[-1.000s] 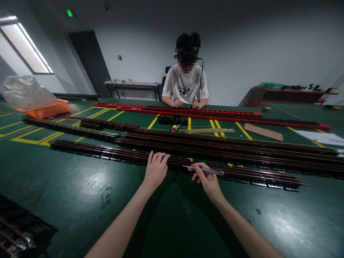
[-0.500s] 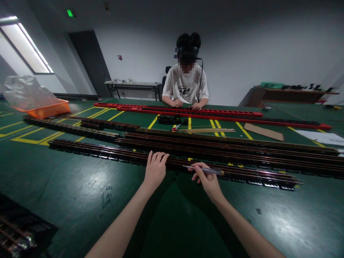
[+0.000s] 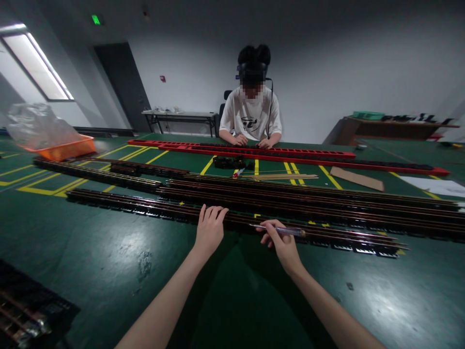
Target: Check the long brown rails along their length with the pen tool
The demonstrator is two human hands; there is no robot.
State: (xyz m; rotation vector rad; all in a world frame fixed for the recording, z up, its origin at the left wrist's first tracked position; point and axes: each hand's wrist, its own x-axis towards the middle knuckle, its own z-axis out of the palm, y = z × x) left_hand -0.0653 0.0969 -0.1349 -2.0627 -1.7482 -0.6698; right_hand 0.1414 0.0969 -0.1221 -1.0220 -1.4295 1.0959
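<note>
Across the table in front of me lies a long black slotted strip (image 3: 145,207) with thin copper-coloured rods along its length. My left hand (image 3: 210,228) rests on its middle, fingers stretched over the rods and slightly apart; the thumb is hidden. In my right hand (image 3: 281,242) is a slim screwdriver (image 3: 290,231) with a clear handle, pinched between thumb and fingers. Its shaft points left, with the tip at or just above the strip, to the right of my left hand; contact cannot be made out.
More black strips with rods (image 3: 308,201) lie just beyond. Farther back are thin wooden sticks (image 3: 286,176), a cardboard piece (image 3: 358,178) and red racks (image 3: 308,154), where a co-worker (image 3: 250,114) sits. An orange basket (image 3: 72,147) with a plastic bag stands left; another strip bundle (image 3: 29,310) lies near left.
My right hand and the screwdriver have shifted very slightly to the right. The left hand stays in place on the strip.
</note>
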